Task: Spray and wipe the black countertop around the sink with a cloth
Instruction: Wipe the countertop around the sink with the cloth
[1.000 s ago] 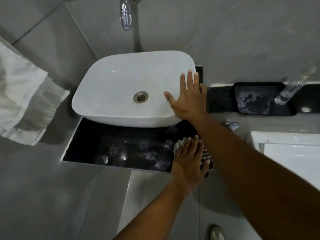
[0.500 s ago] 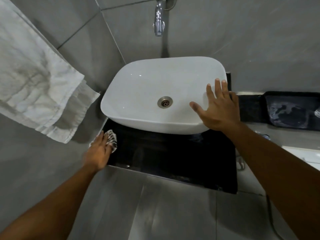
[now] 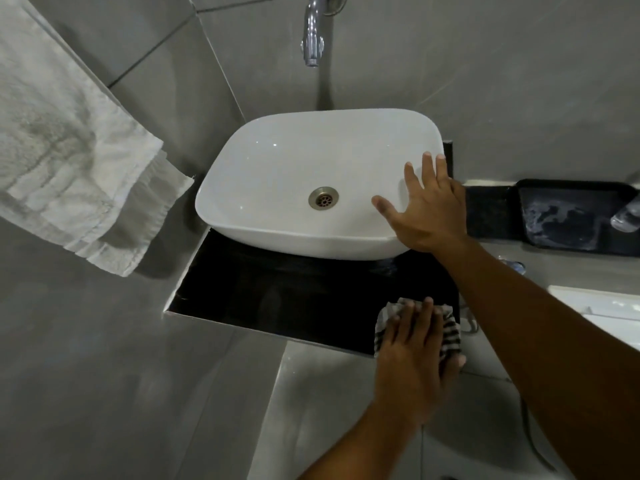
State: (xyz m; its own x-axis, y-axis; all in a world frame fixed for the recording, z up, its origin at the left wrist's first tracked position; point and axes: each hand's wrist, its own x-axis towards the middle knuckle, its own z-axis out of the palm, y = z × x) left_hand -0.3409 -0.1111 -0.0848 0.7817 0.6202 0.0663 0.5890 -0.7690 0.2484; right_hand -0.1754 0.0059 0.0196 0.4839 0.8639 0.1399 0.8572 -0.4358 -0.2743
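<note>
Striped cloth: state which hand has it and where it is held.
The left hand presses flat on top of the striped cloth, pinning it to the countertop. The right hand holds nothing, resting open on the sink.

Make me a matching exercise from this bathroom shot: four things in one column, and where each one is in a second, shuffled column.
1. striped cloth
2. white towel
3. faucet
4. black tray

A. on the wall above the sink
B. under the left hand, at the countertop's front right corner
C. on the ledge right of the sink
D. hanging at left

Pairs: 1-B, 2-D, 3-A, 4-C
</note>
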